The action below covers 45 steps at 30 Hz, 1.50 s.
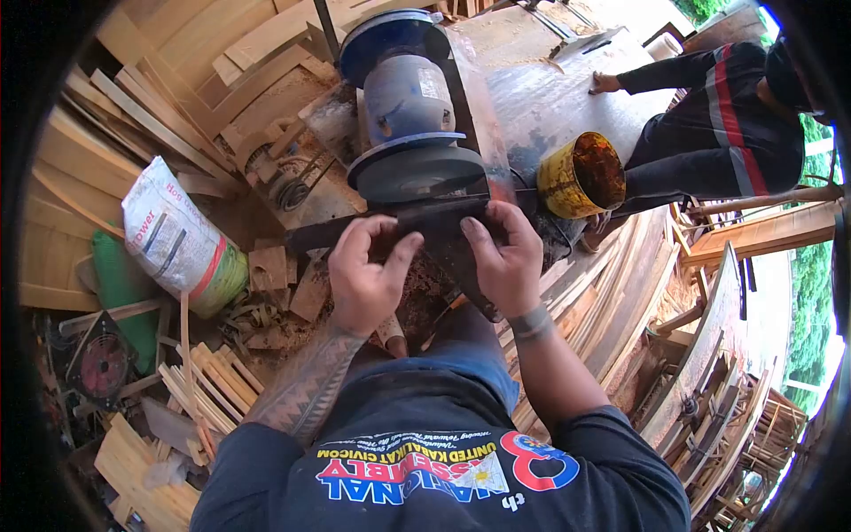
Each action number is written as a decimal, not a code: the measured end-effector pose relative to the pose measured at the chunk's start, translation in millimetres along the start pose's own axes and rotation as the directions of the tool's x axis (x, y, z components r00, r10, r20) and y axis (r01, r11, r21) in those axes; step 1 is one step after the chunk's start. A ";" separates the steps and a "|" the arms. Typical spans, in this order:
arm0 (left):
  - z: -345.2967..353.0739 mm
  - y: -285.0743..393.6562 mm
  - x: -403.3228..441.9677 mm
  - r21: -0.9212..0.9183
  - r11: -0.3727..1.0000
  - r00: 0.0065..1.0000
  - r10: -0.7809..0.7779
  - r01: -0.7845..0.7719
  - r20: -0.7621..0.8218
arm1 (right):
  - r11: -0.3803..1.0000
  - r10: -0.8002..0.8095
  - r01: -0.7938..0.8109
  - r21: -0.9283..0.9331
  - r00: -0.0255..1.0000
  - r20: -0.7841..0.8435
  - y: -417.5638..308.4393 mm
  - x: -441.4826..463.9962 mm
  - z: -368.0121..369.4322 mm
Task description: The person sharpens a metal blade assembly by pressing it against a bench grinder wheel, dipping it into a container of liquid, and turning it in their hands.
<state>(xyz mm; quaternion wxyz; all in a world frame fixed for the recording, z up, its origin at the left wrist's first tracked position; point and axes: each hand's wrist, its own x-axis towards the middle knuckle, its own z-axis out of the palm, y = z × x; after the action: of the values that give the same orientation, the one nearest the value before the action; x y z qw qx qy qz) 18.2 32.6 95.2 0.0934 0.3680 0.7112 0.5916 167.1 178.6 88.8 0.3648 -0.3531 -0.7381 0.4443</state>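
Observation:
A blue bench grinder (pixel 408 97) stands in front of me, with its grey grinding wheel (pixel 417 173) facing my hands. Just below that wheel lies a long, dark flat bar (pixel 441 215), running from left to right. My left hand (pixel 365 275) grips its near edge left of centre, fingers curled and thumb bent in. On the right part of the same bar, my right hand (pixel 510 262) presses with thumb and curled fingers. Whether the bar touches the wheel, I cannot tell; dark surfaces blend together there.
A stained yellow bucket (pixel 558 182) stands right of the grinder, near another person (pixel 709 115) whose hand rests on the table (pixel 541 80). A white sack (pixel 177 235), a belt-driven motor (pixel 266 168) and wood scraps lie left. Long wood strips (pixel 612 293) stretch along the right.

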 end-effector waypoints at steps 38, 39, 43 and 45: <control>72.3 -36.9 37.0 -0.057 0.989 0.987 -0.141 0.137 -0.081 | 0.981 -0.037 0.031 -0.190 0.999 -0.031 39.7 58.1 -20.8; 75.0 -34.4 37.2 -0.049 0.992 0.989 -0.122 0.118 -0.085 | 0.983 -0.025 0.018 -0.181 0.999 -0.041 37.6 58.6 -23.6; 87.1 -27.4 40.0 -0.068 0.994 0.993 -0.089 0.084 -0.077 | 0.980 -0.042 0.024 -0.198 0.995 -0.090 30.3 58.7 -33.8; 91.9 -23.4 41.9 -0.099 0.990 0.992 -0.110 0.105 -0.054 | 0.972 -0.126 0.101 -0.212 0.986 -0.105 42.7 64.0 -37.5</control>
<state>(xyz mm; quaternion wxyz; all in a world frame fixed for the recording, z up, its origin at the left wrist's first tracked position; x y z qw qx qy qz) 30.9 129.5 60.6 0.1216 0.3065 0.7031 0.6300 176.5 262.9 76.9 0.3941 -0.3716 -0.7763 0.3224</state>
